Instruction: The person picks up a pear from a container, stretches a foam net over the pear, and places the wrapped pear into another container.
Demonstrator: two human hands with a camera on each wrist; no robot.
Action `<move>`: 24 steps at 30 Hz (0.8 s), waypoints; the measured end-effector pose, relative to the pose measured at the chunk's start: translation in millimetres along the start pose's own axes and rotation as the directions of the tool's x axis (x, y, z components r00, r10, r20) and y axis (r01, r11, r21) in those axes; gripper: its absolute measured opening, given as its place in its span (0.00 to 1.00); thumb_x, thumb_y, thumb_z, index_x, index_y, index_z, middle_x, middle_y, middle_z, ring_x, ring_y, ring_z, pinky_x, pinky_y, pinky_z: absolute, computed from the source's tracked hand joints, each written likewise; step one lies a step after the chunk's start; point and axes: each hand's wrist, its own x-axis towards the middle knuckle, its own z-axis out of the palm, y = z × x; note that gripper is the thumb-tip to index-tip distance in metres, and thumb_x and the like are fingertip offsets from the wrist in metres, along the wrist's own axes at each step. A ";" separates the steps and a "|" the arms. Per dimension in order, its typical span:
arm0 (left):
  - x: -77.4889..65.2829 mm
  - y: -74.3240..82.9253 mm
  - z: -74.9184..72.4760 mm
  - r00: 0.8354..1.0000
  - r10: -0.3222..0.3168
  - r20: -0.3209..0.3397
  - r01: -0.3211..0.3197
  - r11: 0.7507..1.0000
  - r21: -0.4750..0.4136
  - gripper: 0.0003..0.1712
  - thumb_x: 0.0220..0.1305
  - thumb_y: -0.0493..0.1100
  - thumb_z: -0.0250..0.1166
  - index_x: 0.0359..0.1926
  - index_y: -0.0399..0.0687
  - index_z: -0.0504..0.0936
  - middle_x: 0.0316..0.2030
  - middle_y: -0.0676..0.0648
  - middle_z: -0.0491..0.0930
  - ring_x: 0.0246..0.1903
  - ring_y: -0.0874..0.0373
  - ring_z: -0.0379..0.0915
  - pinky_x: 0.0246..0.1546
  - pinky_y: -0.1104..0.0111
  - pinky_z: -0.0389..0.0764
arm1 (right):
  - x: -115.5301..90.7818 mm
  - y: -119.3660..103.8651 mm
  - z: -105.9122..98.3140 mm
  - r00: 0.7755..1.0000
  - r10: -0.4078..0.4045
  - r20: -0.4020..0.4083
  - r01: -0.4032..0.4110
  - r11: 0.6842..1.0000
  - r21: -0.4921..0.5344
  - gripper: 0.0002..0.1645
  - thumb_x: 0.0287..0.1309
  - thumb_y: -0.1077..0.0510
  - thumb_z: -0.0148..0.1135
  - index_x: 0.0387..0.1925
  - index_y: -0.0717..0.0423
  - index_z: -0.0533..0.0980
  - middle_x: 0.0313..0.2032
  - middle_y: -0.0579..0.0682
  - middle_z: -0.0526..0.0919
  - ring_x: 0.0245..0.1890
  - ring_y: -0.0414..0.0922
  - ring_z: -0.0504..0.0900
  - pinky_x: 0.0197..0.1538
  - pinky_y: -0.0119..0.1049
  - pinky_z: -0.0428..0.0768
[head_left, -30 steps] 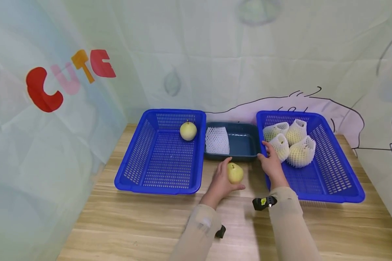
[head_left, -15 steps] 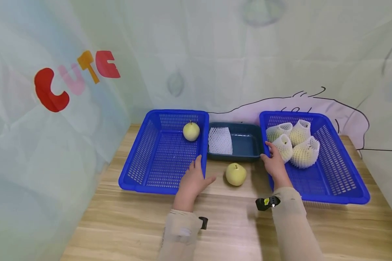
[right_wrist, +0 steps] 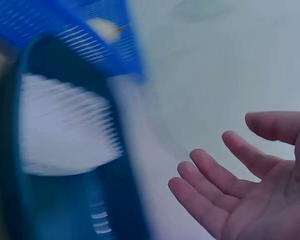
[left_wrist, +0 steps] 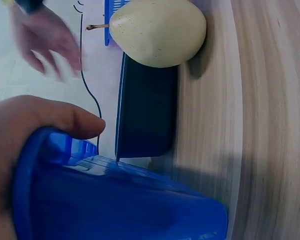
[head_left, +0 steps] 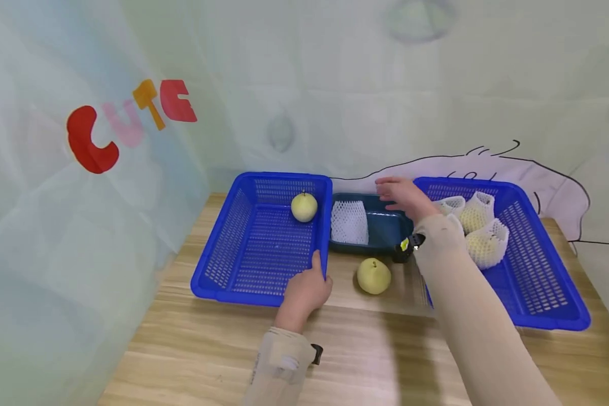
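My left hand (head_left: 307,292) grips the right rim of the left blue basket (head_left: 264,300), thumb on one side of the wall in the left wrist view. Inside that basket sits a bare pear (head_left: 304,207). Another bare pear (head_left: 374,276) rests on the table between the baskets, to the right of my left hand. Over the right end of the dark teal tray (head_left: 370,251) hovers my right hand (head_left: 403,197), fingers spread and holding nothing. A white foam net sleeve (head_left: 349,223) lies flat in the tray's left half.
On the right, a second blue basket (head_left: 548,324) holds several pears (head_left: 487,243) in foam nets, partly hidden by my right forearm. A printed cloth backdrop (head_left: 325,124) stands close behind the baskets and tray. Bare wooden table (head_left: 355,349) lies in front.
My left hand let go of the pear on the table, moved left and took hold of the left basket's rim. My right hand left the right basket's rim and rose over the tray.
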 end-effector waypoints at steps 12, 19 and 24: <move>-3.8 -1.8 -1.9 1.000 -0.015 0.003 0.015 1.000 0.015 0.38 0.64 0.49 0.51 0.69 0.40 0.51 0.31 0.36 0.80 0.32 0.41 0.77 0.35 0.53 0.75 | 56.4 44.4 30.2 0.917 0.327 0.230 -0.338 0.941 0.009 0.45 0.65 0.50 0.48 0.71 0.61 0.36 0.68 0.70 0.42 0.65 0.65 0.53 0.60 0.55 0.63; -6.1 -0.3 -1.0 1.000 -0.003 -0.011 0.004 1.000 0.011 0.37 0.63 0.50 0.52 0.69 0.40 0.52 0.32 0.35 0.81 0.33 0.41 0.77 0.35 0.53 0.75 | 56.5 49.9 36.7 0.913 0.344 0.217 -0.352 0.936 -0.003 0.41 0.66 0.51 0.47 0.70 0.61 0.41 0.67 0.67 0.49 0.64 0.59 0.58 0.60 0.51 0.64; -5.4 -2.1 0.3 1.000 -0.008 -0.027 0.008 1.000 0.019 0.37 0.63 0.50 0.52 0.69 0.40 0.53 0.32 0.36 0.81 0.33 0.41 0.78 0.35 0.53 0.75 | 58.7 51.0 36.0 0.933 0.296 0.204 -0.283 0.955 -0.089 0.32 0.66 0.53 0.45 0.66 0.64 0.55 0.65 0.65 0.56 0.64 0.59 0.57 0.61 0.51 0.62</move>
